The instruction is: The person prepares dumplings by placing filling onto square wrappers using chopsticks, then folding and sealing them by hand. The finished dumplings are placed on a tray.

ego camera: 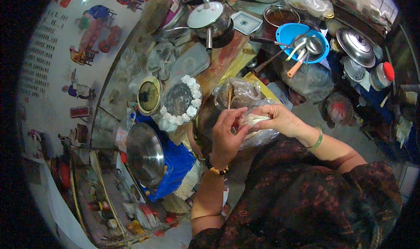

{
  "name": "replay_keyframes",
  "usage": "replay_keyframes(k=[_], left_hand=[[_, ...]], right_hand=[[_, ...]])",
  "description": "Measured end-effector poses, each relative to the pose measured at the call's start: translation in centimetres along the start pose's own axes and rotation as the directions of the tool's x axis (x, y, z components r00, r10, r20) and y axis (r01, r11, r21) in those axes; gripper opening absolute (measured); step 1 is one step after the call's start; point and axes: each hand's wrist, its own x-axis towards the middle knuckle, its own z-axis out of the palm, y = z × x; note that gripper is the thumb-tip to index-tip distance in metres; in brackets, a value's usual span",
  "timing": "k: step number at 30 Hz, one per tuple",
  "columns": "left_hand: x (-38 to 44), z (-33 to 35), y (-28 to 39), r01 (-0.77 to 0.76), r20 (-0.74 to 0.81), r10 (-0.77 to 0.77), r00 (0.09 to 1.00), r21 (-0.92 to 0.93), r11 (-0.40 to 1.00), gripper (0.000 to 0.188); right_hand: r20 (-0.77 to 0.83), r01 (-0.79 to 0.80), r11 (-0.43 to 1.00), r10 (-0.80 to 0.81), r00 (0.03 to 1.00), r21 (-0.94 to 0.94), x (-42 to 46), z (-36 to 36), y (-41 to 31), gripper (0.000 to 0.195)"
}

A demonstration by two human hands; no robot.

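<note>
Between my two hands, above the edge of the worktop, is a thin whitish dough wrapper [255, 118], partly hidden by the fingers. My left hand [226, 131] steadies its left side with thumb and fingers. On the other side, my right hand [277, 117] pinches it. A clear plastic bag [262, 138] lies below the hands; pale pieces inside are hard to make out. Just beyond them stands a plastic-covered container of brownish filling [237, 93] with chopsticks [229, 98] in it. To the left, white folded dumplings [196, 103] ring the edge of a clear round plate [178, 99].
A lidded saucepan [210, 19] stands at the back, its handle pointing towards me. Ladles rest in a blue plastic basin [283, 32] at the back right. A round metal lid [146, 154] lies on the left, near a jar of dark liquid [148, 96]. A red-capped jar [380, 77] stands far right.
</note>
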Motion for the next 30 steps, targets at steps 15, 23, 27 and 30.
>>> replay_keyframes(k=[15, 23, 27, 30], left_hand=[[-0.9, -0.1, 0.2, -0.087, -0.045, 0.097, 0.994, 0.189, 0.978, 0.012], [-1.7, 0.0, 0.4, -0.053, -0.002, 0.054, 0.999, 0.174, 0.983, 0.019], [-1.7, -0.5, 0.1, 0.053, 0.038, -0.056, 0.998, 0.067, 0.996, 0.023], [-1.1, -1.0, 0.3, -0.005, 0.021, 0.003, 1.0, 0.108, 0.994, 0.024]], right_hand=[[-0.121, 0.052, 0.932, -0.102, 0.987, -0.359, -0.3, 0.4, 0.0, 0.03], [-0.069, 0.1, 0.934, -0.131, 0.989, -0.342, 0.0, 0.1, 2.3, 0.03], [-0.091, 0.041, 0.915, -0.084, 0.992, -0.401, -0.1, 0.5, 2.0, 0.028], [-0.094, 0.071, 0.949, -0.104, 0.99, -0.308, 0.1, 0.9, 2.6, 0.022]])
